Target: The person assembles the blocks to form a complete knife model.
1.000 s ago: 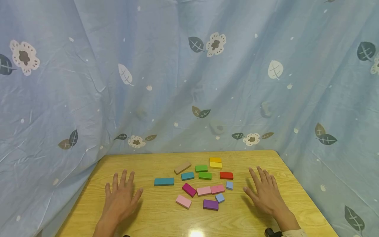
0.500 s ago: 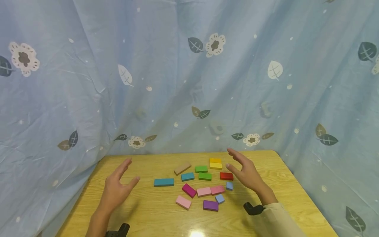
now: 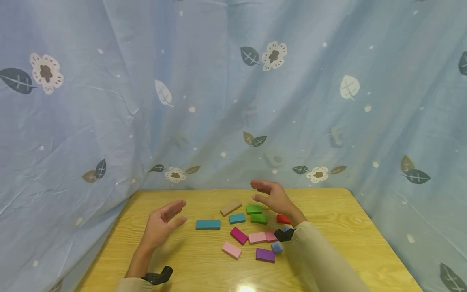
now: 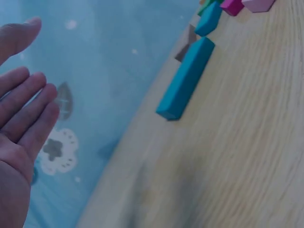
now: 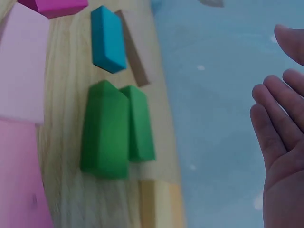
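Note:
My left hand (image 3: pixel 160 227) hovers left of the long blue block (image 3: pixel 208 224), fingers extended and loosely bent, holding nothing. My right hand (image 3: pixel 275 198) is raised behind the two green blocks (image 3: pixel 258 219), palm turned inward, also holding nothing. In the right wrist view its fingers lie apart from every block. Near the green blocks are a short blue block (image 3: pixel 237 218), a tan block (image 3: pixel 231 208) and a red block (image 3: pixel 283 219) partly covered by the right arm. Yellow blocks (image 5: pixel 161 204) show in the right wrist view; the right hand mostly hides them from the head view.
Closer to me on the wooden table (image 3: pixel 197 267) lie a magenta block (image 3: pixel 239 235), pink blocks (image 3: pixel 231 250), a purple block (image 3: pixel 265 255) and a light blue cube (image 3: pixel 277 247). A patterned blue curtain (image 3: pixel 211 121) surrounds the table's back and sides.
Both hands have come up from flat beside the blocks and turned palms inward. The right hand moved left over the blocks; the left shifted slightly right. The head view swung a little left. Blocks have not moved.

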